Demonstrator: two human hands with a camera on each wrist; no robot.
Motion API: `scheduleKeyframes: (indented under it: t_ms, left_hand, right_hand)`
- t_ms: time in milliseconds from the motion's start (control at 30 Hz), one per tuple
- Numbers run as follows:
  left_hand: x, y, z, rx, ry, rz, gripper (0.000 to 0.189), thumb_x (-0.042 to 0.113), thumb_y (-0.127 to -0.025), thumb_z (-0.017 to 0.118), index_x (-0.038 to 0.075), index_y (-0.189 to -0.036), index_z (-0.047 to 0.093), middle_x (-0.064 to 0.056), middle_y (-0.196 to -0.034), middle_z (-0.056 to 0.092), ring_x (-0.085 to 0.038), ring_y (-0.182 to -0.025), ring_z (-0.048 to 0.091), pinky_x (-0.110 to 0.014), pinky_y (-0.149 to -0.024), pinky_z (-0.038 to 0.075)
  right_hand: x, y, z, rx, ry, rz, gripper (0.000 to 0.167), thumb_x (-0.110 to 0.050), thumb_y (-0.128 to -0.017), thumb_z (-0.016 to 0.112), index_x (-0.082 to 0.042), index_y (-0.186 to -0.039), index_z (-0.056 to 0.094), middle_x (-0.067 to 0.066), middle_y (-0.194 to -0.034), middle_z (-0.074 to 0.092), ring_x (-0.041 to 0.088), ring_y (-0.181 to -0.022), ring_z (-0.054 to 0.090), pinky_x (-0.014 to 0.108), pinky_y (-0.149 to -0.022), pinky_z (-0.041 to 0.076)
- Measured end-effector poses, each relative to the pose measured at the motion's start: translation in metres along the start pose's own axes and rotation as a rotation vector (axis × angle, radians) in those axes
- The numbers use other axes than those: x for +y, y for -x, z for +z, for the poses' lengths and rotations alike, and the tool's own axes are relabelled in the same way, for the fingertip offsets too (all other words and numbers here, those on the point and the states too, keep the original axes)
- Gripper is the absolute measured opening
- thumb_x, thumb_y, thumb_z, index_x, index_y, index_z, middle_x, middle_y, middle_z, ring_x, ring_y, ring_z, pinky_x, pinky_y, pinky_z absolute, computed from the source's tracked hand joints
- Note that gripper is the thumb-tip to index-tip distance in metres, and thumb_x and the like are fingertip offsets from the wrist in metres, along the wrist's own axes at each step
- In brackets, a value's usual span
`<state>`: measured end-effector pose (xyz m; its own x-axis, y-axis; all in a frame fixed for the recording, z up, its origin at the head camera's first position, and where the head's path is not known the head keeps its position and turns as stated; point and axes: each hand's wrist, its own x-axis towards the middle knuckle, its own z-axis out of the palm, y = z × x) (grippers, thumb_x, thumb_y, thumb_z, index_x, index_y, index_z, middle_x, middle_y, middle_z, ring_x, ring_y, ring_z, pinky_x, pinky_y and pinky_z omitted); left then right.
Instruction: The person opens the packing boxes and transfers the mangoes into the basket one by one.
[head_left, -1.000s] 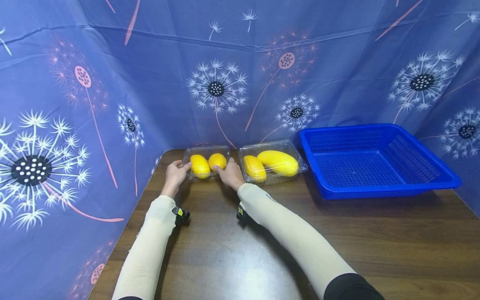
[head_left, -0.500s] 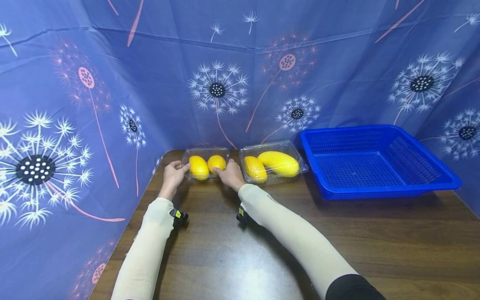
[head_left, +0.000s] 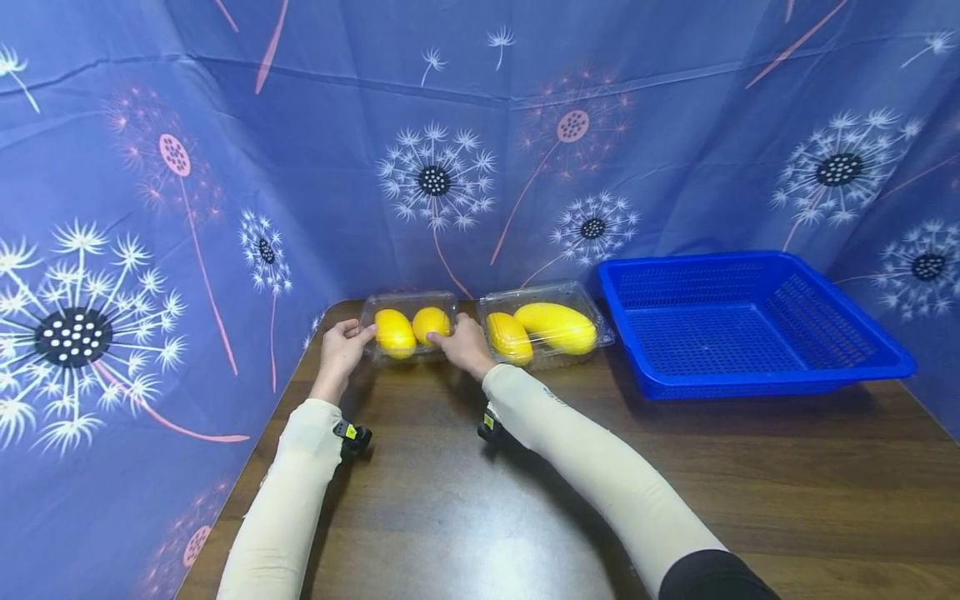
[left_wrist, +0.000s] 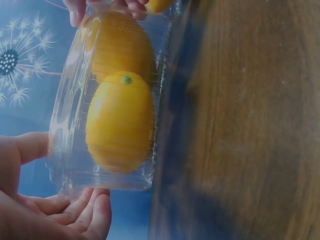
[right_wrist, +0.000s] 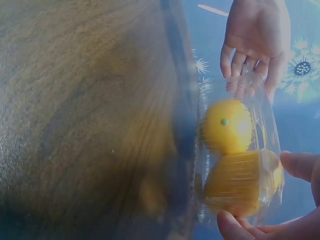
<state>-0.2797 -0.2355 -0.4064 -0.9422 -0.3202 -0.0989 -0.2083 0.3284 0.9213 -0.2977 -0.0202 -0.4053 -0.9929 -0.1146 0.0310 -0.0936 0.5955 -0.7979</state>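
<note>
A clear plastic clamshell box [head_left: 408,302] stands at the back left of the table with its lid down. Inside lie an oval yellow fruit [head_left: 394,336] and a rounder orange-yellow fruit [head_left: 431,323]. My left hand [head_left: 341,354] holds the box's left end, thumb on one side and fingers curled at the other in the left wrist view. At the right end my right hand [head_left: 467,343] grips it the same way, its thumb and fingers [right_wrist: 235,227] around the plastic. A green stem dot marks the near fruit [left_wrist: 120,125] in the left wrist view.
Just right of my right hand sits a second clear box [head_left: 525,292] holding a long yellow mango [head_left: 558,327] and a smaller yellow fruit [head_left: 510,337]. Beyond it stands a blue plastic basket [head_left: 757,379]. A blue dandelion-print cloth [head_left: 510,150] hangs behind the wooden table [head_left: 450,467].
The fruit box and both hands around it have shifted slightly left. Both hands keep their hold; the second box and the basket stay in place.
</note>
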Motion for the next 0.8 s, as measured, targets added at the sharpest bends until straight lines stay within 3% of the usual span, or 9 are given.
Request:
scheduleKeyframes:
  t_ms: [133,300,400,567,800]
  left_hand:
    - [0.003,0.002,-0.001,0.009,0.012,0.014,0.065,0.028,-0.095,0.062,-0.003,-0.146,0.036,-0.025,-0.143,0.047,-0.036,-0.134,0.045,-0.046,-0.114,0.037]
    - [0.006,0.006,-0.004,0.019,0.048,0.025,0.065,0.027,-0.094,0.063,-0.004,-0.145,0.037,-0.025,-0.143,0.047,-0.036,-0.134,0.045,-0.045,-0.115,0.037]
    - [0.009,0.008,-0.006,0.026,0.062,0.037,0.065,0.028,-0.093,0.064,-0.003,-0.145,0.038,-0.025,-0.142,0.048,-0.035,-0.134,0.046,-0.045,-0.114,0.037]
    - [0.014,0.013,-0.008,0.029,0.074,0.055,0.066,0.03,-0.093,0.064,-0.001,-0.145,0.039,-0.023,-0.143,0.048,-0.033,-0.134,0.046,-0.044,-0.114,0.038]
    - [0.024,0.024,-0.009,0.051,0.1,0.075,0.063,0.028,-0.093,0.065,-0.002,-0.143,0.041,-0.023,-0.14,0.051,-0.033,-0.131,0.049,-0.043,-0.11,0.041]
  right_hand:
    - [-0.003,0.002,-0.005,-0.003,-0.008,-0.011,0.047,-0.037,-0.086,0.072,0.002,-0.108,0.058,0.01,-0.087,0.06,0.023,-0.079,0.054,0.032,-0.07,0.047]
    - [-0.007,0.004,-0.011,-0.015,-0.054,-0.028,0.046,-0.034,-0.086,0.073,0.004,-0.108,0.059,0.008,-0.085,0.057,0.02,-0.077,0.052,0.028,-0.066,0.044]
    - [-0.01,0.005,-0.016,-0.019,-0.106,-0.034,0.048,-0.031,-0.086,0.073,0.005,-0.114,0.058,0.012,-0.094,0.061,0.022,-0.084,0.056,0.03,-0.073,0.049]
    - [-0.013,0.008,-0.024,-0.03,-0.192,-0.03,0.061,-0.026,-0.086,0.073,0.007,-0.132,0.05,0.02,-0.118,0.063,0.029,-0.109,0.061,0.039,-0.095,0.052]
    - [-0.018,0.015,-0.038,-0.035,-0.254,-0.035,0.064,-0.023,-0.084,0.076,0.007,-0.134,0.05,0.021,-0.122,0.063,0.032,-0.114,0.062,0.041,-0.099,0.052]
